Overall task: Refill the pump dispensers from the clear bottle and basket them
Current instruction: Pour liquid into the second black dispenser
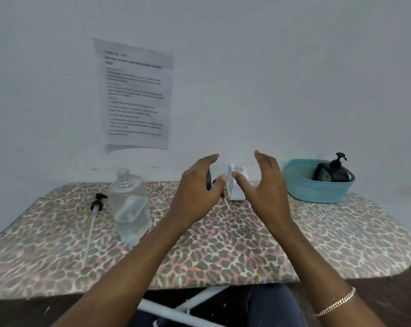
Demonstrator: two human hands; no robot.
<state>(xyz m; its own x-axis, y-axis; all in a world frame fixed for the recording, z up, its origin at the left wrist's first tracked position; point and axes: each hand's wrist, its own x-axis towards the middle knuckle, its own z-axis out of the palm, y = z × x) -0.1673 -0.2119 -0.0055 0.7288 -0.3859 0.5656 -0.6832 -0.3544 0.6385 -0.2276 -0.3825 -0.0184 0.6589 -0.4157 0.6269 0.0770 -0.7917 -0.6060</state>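
Observation:
A clear bottle [130,204] stands uncapped on the left of the table, partly filled with clear liquid. A loose black pump head with a long white tube [96,208] lies to its left. A white dispenser bottle [235,185] stands open-topped at the table's back middle. My left hand [197,192] and my right hand [263,185] hover on either side of it with fingers spread, holding nothing. Another small dark pump part peeks out behind my left hand. A black pump dispenser [332,172] sits inside the teal basket [317,192] at the back right.
The table [270,244] has a leopard-print cover and stands against a white wall. A printed sheet [135,93] is taped to the wall above it. White metal bars [176,312] and my knee show below the table's front edge.

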